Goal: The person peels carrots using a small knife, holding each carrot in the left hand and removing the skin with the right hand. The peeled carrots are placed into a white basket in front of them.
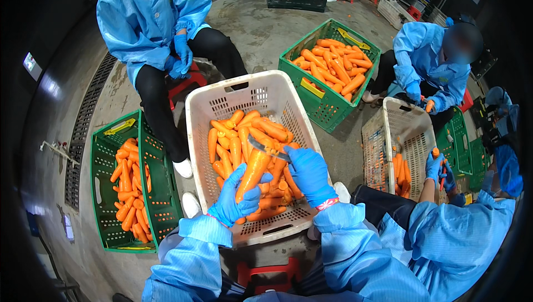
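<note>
My left hand (236, 197), in a blue glove, is closed round the lower end of a large wet carrot (255, 170), tilted with its top away from me. A small knife (268, 149) is gripped in my gloved right hand (312, 175). Its curved blade lies across the upper part of the carrot, apparently touching it. Both hands are above a white perforated crate (198, 110) holding many loose carrots (224, 138). Some of those carrots are hidden beneath my hands.
Carrots fill a green crate (161, 202) at left and another green crate (311, 105) beyond. A person (158, 30) sits opposite. At right, people work over a second white crate (408, 113). A red stool (269, 273) is below me. A drain grate (83, 130) runs along the left floor.
</note>
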Motion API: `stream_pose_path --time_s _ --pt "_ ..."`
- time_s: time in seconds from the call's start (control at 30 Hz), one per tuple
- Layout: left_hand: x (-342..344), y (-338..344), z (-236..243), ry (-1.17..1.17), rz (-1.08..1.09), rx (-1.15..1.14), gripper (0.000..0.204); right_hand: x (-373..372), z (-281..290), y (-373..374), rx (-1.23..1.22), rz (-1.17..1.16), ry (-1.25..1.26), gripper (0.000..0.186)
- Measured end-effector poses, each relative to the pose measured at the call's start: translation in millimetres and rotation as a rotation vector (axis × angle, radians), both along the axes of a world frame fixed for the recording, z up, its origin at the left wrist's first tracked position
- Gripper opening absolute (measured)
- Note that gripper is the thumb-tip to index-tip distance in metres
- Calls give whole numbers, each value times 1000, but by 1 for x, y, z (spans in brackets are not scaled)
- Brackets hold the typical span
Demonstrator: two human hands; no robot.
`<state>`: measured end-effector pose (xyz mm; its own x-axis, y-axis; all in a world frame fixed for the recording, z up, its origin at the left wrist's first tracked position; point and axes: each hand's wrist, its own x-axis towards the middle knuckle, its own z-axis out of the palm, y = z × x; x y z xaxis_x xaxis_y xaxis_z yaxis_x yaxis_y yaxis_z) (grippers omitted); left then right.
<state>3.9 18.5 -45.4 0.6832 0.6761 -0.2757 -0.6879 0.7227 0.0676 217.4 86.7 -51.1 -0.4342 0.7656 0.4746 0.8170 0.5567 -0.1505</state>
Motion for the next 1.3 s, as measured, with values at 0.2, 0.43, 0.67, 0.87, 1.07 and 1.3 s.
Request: stream_pose_path --time_s 0.2,0.43,0.67,0.87,1.07,1.3 --pt "7 1 16 247 -55 59 72 12 4 7 -105 -79 64 30" --pt "6 0 7 262 10 55 73 4 7 1 -139 -42 82 34" --pt "-1 2 -5 188 9 58 69 -5 6 -12 -226 117 59 37" --pt "-3 1 -6 105 21 6 68 -10 5 -14 -209 129 -26 37" --pt "-1 1 -4 61 20 -15 70 -7 3 -12 -205 131 -16 37" --pt "2 1 9 122 -57 48 76 10 7 7 -103 -64 91 32"
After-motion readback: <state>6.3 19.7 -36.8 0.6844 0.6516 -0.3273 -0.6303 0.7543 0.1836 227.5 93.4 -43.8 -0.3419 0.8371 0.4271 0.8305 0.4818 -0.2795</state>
